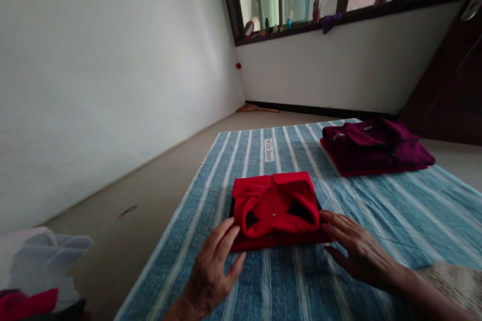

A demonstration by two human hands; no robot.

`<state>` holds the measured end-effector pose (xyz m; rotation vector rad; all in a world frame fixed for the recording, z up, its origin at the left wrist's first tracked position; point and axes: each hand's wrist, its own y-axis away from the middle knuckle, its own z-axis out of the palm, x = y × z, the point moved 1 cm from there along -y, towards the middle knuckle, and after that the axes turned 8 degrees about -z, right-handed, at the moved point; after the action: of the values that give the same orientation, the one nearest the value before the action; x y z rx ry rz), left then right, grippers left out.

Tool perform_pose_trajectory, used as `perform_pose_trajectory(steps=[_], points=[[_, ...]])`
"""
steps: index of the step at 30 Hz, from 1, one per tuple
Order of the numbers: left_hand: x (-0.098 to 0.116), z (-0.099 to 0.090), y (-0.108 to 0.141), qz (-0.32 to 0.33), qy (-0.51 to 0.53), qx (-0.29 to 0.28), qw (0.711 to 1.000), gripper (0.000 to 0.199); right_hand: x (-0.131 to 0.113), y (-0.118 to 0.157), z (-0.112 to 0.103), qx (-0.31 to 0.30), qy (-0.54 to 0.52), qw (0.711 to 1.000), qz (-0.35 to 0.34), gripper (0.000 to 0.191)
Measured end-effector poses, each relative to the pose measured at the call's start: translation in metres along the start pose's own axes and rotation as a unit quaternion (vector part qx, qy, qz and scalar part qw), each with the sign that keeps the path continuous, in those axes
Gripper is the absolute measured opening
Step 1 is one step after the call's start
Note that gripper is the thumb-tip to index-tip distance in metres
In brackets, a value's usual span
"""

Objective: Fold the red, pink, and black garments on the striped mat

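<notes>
A folded red garment with dark parts [276, 198] lies on the blue and white striped cloth [241, 160], its collar facing me. My left hand [213, 266] is at the garment's near left corner, fingers apart, fingertips against its edge. On the other side, my right hand [354, 246] touches the right edge with its fingertips, thumb apart from the fingers. Neither hand has closed on the fabric. Farther back on the right, a folded purple garment [372, 145] rests on top of a red one [389, 172].
White cloth or plastic [45, 261] and a pink-red cloth [30, 305] are at the lower left. Beyond the striped surface are a broom [256, 108] on the floor, a windowsill with bottles [317, 6], and a dark door [452, 80] at right.
</notes>
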<state>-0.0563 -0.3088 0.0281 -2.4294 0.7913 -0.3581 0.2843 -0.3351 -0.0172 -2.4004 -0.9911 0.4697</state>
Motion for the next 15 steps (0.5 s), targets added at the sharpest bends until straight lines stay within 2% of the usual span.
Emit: perform_pose_trajectory(steps=[2,4,6,10,15], points=[[0.013,-0.006,-0.013,0.012,-0.006,0.038,0.999,0.037,-0.005,-0.005,-0.007,0.027,0.016,0.999,0.016,0.032],[0.025,-0.008,-0.027,0.026,-0.019,0.048,0.998,0.033,-0.011,-0.017,-0.013,0.056,0.031,0.998,0.017,0.029],[0.035,-0.003,-0.039,0.050,-0.035,0.009,0.998,0.029,-0.017,-0.033,-0.016,0.067,0.037,0.997,-0.008,0.025],[0.045,0.015,-0.057,0.070,-0.059,-0.093,0.991,0.023,-0.028,-0.065,-0.007,0.030,0.036,0.997,-0.066,0.022],[0.046,0.028,-0.063,0.054,-0.117,-0.132,0.983,0.013,-0.025,-0.079,0.017,0.003,0.051,0.997,-0.061,0.010]])
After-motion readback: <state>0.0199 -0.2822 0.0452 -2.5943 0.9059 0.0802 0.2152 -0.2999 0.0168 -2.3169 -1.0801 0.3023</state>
